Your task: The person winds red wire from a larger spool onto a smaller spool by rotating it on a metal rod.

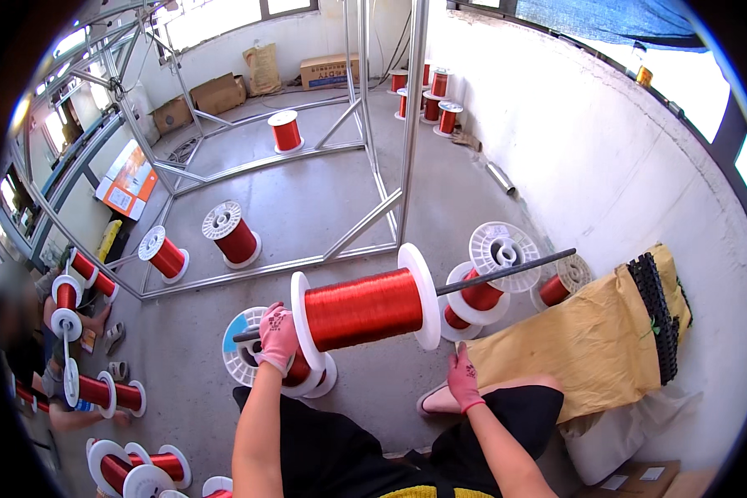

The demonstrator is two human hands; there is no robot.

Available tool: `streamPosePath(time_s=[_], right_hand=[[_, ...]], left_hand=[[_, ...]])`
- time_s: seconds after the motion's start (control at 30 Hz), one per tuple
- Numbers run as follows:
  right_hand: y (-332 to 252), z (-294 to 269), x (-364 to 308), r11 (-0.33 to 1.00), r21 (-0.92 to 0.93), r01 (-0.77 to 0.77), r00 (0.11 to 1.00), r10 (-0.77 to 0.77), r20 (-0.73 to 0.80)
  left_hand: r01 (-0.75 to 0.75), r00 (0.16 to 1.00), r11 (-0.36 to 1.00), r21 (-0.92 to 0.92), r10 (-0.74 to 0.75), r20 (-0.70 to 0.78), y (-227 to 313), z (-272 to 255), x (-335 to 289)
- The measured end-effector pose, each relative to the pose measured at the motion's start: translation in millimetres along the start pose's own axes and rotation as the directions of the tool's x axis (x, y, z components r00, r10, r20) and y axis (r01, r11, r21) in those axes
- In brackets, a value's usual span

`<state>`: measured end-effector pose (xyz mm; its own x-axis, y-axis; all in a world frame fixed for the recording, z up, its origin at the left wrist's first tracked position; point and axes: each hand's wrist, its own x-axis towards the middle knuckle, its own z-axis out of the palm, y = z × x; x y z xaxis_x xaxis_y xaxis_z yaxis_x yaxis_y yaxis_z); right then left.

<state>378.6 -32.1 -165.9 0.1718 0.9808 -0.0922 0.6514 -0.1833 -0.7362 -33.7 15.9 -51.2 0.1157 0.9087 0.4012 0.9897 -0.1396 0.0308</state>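
A large spool of red wire [365, 309] with white flanges hangs level in front of me, a dark rod [515, 272] running through its core. Wrapped around the rod's left end, beside the left flange, is my left hand [277, 339] in a pink glove, closed. My right hand [463, 378], gloved in pink too, is closed at the near left edge of a tan woven sack [564, 349] by my right knee. Below my left hand stand stacked spools, their white top flange [239, 355] partly hidden. More stacked spools [505, 249] stand beyond the rod's right part.
A metal frame [274, 259] stands ahead, with upright red spools [234, 242] inside its base. At the left, another person [25, 332] sits among spools. Several spools [133, 471] lie at lower left. A white wall [606, 149] runs along the right; cardboard boxes [328, 73] stand far back.
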Motion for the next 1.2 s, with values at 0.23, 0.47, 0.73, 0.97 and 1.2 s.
streamPosePath(time_s=[0.23, 0.47, 0.73, 0.97, 1.2], right_hand=[[1, -5, -24, 0.999, 0.002, 0.044, 0.998, -0.044, -0.044], [-84, -59, -2, 0.980, 0.201, 0.011, 0.997, 0.006, -0.082], [-287, -81, 103, 0.957, -0.061, 0.285, 0.956, -0.288, -0.054], [-214, -40, 76, 0.919, 0.077, 0.386, 0.920, -0.378, -0.104], [10, 24, -36, 0.868, -0.497, 0.018, 0.984, 0.074, 0.165]], left_hand=[[-0.014, 1.000, 1.000, 0.025, 0.013, 0.010, 0, 3, 4], [0.001, 1.000, 1.000, 0.013, -0.001, 0.006, -2, 6, 2], [0.000, 1.000, 1.000, 0.026, -0.001, 0.025, 0, 2, 5], [-0.034, 0.999, 0.997, -0.065, 0.032, -0.039, 2, -4, 2], [-0.043, 0.999, 0.998, 0.036, 0.043, -0.025, 4, -2, 19]])
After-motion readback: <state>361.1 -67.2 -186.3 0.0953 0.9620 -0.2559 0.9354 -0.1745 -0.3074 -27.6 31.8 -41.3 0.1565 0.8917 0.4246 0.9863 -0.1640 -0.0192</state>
